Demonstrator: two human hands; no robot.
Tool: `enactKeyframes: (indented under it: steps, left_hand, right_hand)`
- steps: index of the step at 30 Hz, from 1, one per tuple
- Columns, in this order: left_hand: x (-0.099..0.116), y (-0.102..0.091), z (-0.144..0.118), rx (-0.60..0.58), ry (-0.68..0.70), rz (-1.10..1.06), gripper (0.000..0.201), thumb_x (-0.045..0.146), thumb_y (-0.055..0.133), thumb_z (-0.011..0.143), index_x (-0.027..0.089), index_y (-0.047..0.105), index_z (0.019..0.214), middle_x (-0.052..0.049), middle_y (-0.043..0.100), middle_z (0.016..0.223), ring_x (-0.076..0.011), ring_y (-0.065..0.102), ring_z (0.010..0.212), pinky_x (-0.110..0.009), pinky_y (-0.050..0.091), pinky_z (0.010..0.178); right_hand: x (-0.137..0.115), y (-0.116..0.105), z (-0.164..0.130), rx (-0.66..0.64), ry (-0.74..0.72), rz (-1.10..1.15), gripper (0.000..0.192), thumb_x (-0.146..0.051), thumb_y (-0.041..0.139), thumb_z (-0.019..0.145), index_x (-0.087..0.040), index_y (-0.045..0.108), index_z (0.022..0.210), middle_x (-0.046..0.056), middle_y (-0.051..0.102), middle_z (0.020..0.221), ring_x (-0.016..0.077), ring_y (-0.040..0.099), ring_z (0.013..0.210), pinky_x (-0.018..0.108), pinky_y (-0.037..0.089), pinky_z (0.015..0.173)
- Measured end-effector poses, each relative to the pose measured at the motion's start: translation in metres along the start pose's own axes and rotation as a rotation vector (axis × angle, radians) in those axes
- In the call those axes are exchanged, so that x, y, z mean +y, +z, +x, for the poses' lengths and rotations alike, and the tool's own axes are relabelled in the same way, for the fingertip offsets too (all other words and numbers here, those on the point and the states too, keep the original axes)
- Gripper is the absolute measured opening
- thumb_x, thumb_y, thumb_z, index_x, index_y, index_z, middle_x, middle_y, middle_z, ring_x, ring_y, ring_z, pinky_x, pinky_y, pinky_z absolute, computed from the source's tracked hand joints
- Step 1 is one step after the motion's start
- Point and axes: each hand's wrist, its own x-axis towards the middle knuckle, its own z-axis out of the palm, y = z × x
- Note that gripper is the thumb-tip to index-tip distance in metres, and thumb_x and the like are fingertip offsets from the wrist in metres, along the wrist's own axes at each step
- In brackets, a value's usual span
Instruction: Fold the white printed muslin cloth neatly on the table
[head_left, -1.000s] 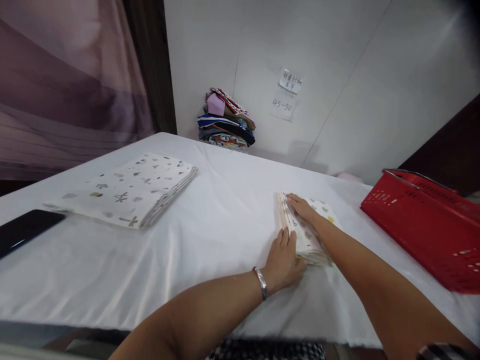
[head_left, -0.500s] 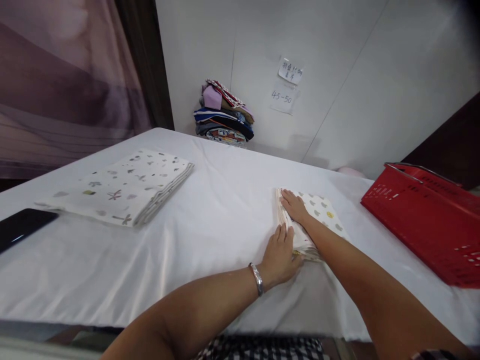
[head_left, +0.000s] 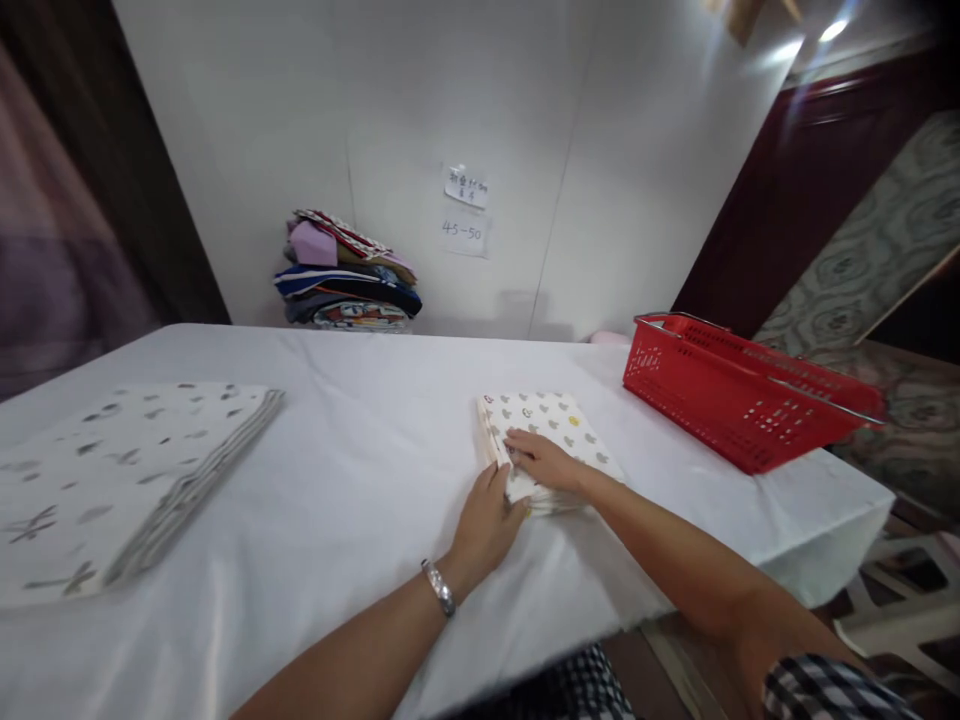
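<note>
On the white-covered table lies a small folded cloth (head_left: pixel 551 415), white with grey mouse-head-like shapes and a yellow one. My right hand (head_left: pixel 544 460) rests flat on top of it, fingers stretched out. At its near left corner is my left hand (head_left: pixel 487 515), wearing a silver bracelet (head_left: pixel 438 587). The left fingers lie along the side edge and the thumb along the near edge, spread apart around the corner. A larger folded white cloth (head_left: pixel 142 470) with grey plant prints lies at the left, its near left part cut off by the frame.
A red plastic basket (head_left: pixel 697 400) stands on the right of the table (head_left: pixel 360 450). Against the wall at the back is a pile of folded fabrics (head_left: pixel 349 270). Two paper notes (head_left: pixel 463 215) are stuck to the wall. The table's right edge drops off beyond the basket.
The view has swung right, showing more of the basket and the table's right end. My right hand has slid nearer on the small cloth, uncovering its far left corner. The left hand stays at the near corner.
</note>
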Motion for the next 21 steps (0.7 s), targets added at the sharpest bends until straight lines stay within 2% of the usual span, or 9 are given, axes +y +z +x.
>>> enactKeyframes:
  steps: [2,3,5,8,10,12,17,19,21]
  left_hand:
    - [-0.001,-0.005,0.002,0.028,-0.025,-0.065,0.052,0.042,0.049,0.083,0.019,0.044,0.129,-0.011,0.049,0.13,-0.025,0.046,0.12,-0.04,0.037,0.101]
    - [-0.001,-0.008,0.003,0.04,-0.048,-0.103,0.051,0.043,0.05,0.082,0.02,0.046,0.127,-0.01,0.052,0.126,-0.0244,0.05,0.115,-0.039,0.04,0.097]
    - [-0.002,-0.012,0.006,0.067,-0.1,-0.183,0.052,0.047,0.052,0.082,0.02,0.047,0.126,-0.009,0.056,0.12,-0.023,0.055,0.106,-0.037,0.044,0.09]
    - [-0.003,-0.015,0.012,0.128,-0.164,-0.245,0.054,0.049,0.052,0.081,0.02,0.046,0.125,-0.01,0.056,0.12,-0.0226,0.056,0.105,-0.034,0.045,0.086]
    - [-0.004,-0.015,0.018,0.155,-0.207,-0.224,0.056,0.048,0.054,0.08,0.019,0.044,0.128,-0.011,0.054,0.123,-0.0235,0.054,0.109,-0.034,0.045,0.087]
    - [-0.005,-0.015,0.025,0.142,-0.248,-0.188,0.059,0.043,0.057,0.079,0.019,0.041,0.131,-0.011,0.055,0.123,-0.0235,0.055,0.107,-0.034,0.045,0.086]
    - [-0.006,-0.017,0.039,0.091,-0.324,-0.2,0.06,0.029,0.058,0.076,0.022,0.039,0.133,-0.01,0.055,0.125,-0.0203,0.06,0.098,-0.032,0.047,0.082]
    - [-0.001,-0.013,0.036,0.114,-0.385,-0.226,0.062,0.027,0.058,0.075,0.018,0.038,0.133,-0.012,0.054,0.125,-0.0208,0.061,0.098,-0.032,0.048,0.081]
    - [0.01,-0.001,0.022,0.121,-0.385,-0.274,0.06,0.026,0.059,0.075,0.016,0.041,0.131,-0.014,0.056,0.122,-0.0207,0.062,0.095,-0.032,0.05,0.078]
  right_hand:
    - [0.007,-0.01,-0.033,0.033,-0.026,-0.076,0.033,-0.033,0.046,0.088,-0.028,0.061,0.117,0.004,0.054,0.13,0.0243,0.043,0.126,0.052,0.027,0.107]
    - [0.013,-0.017,-0.048,0.101,0.002,-0.099,0.032,-0.033,0.046,0.087,-0.029,0.062,0.115,0.004,0.055,0.129,0.0256,0.044,0.126,0.054,0.026,0.106]
    - [0.031,-0.028,-0.075,0.285,0.094,-0.088,0.033,-0.035,0.049,0.086,-0.024,0.064,0.113,0.008,0.055,0.129,0.0267,0.045,0.124,0.051,0.032,0.105]
    - [0.061,-0.039,-0.101,0.443,0.362,0.102,0.039,-0.04,0.052,0.082,-0.021,0.063,0.115,0.009,0.055,0.128,0.0268,0.051,0.119,0.043,0.042,0.099]
    - [0.072,-0.039,-0.11,0.456,0.547,0.249,0.045,-0.042,0.055,0.08,-0.019,0.06,0.118,0.009,0.059,0.124,0.0266,0.055,0.113,0.042,0.043,0.098]
    - [0.075,-0.037,-0.113,0.453,0.645,0.373,0.052,-0.044,0.058,0.077,-0.018,0.057,0.123,0.009,0.059,0.124,0.0263,0.056,0.112,0.042,0.041,0.099]
    - [0.066,-0.03,-0.104,0.462,0.69,0.534,0.063,-0.036,0.066,0.069,-0.019,0.052,0.128,0.009,0.055,0.129,0.0254,0.053,0.116,0.04,0.039,0.101]
    - [0.072,-0.034,-0.1,0.436,0.635,0.577,0.065,-0.03,0.068,0.065,-0.02,0.053,0.127,0.007,0.058,0.126,0.0251,0.056,0.112,0.04,0.041,0.099]
    - [0.086,-0.044,-0.098,0.403,0.537,0.632,0.068,-0.029,0.07,0.06,-0.02,0.054,0.125,0.005,0.063,0.119,0.0251,0.06,0.105,0.04,0.045,0.094]
